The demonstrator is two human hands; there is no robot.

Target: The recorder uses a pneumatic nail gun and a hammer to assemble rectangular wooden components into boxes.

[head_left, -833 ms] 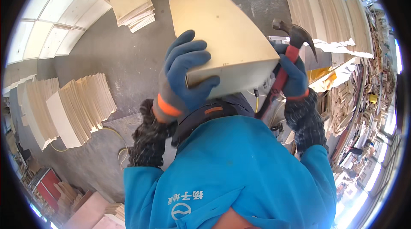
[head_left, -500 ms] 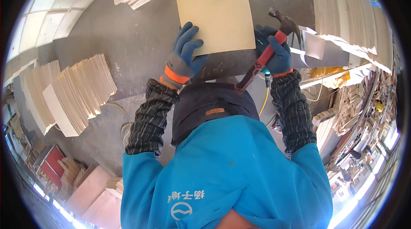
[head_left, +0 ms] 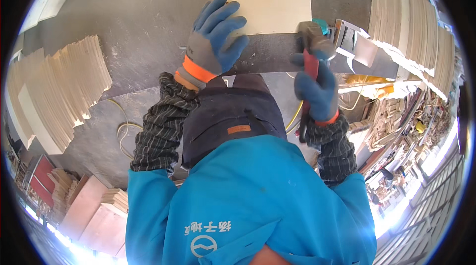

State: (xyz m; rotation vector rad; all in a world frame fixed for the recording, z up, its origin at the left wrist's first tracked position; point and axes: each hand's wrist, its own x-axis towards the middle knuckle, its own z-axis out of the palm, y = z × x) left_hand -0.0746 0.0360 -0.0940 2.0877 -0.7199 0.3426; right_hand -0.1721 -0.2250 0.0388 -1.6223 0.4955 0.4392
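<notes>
A fanned stack of pale boards (head_left: 64, 96) was seen at the left, and a second row of boards (head_left: 389, 17) was seen at the upper right. A yellow cable (head_left: 120, 128) was looped over the grey floor (head_left: 105, 141). Wood scraps (head_left: 394, 118) were heaped along the right, with yellow sheeting (head_left: 378, 85) nearby. Toward the lower left, a red panel (head_left: 42, 181) and pinkish boards (head_left: 101, 228) could be made out.

your hammer (head_left: 311, 64): red and black handle, held in your right hand (head_left: 317, 89), blurred head just beyond fingers, handle's end back by wrist. your board (head_left: 267, 0): pale, smooth-topped, thickness unclear, far end out of view; lies ahead of and between hands, near left corner by spread fingers of your left hand (head_left: 214, 37), contact unclear.
</notes>
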